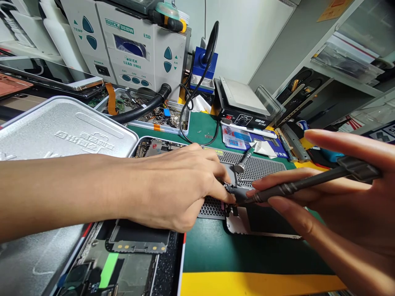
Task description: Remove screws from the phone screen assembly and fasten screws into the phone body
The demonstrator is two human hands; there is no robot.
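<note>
A dark phone screen part (271,220) lies on a grey perforated plate (262,166) over the green mat. My left hand (173,185) reaches across from the left, its fingertips pressing on the part's near-left end; whether they pinch a small piece there is hidden. Between the thumb and fingers of my right hand (333,201) is a dark screwdriver (296,185), slanting down to the left. Its tip meets the end of the part beside my left fingertips. A small metal tool (245,159) rests on the plate behind.
An open metal tin (64,127) and a tray of phone parts (132,271) sit at left. Behind stand a hot air station (129,49), a tray of small boards (148,111), a looping black cable (182,117) and a heating plate (243,98). Shelves (348,78) are at right.
</note>
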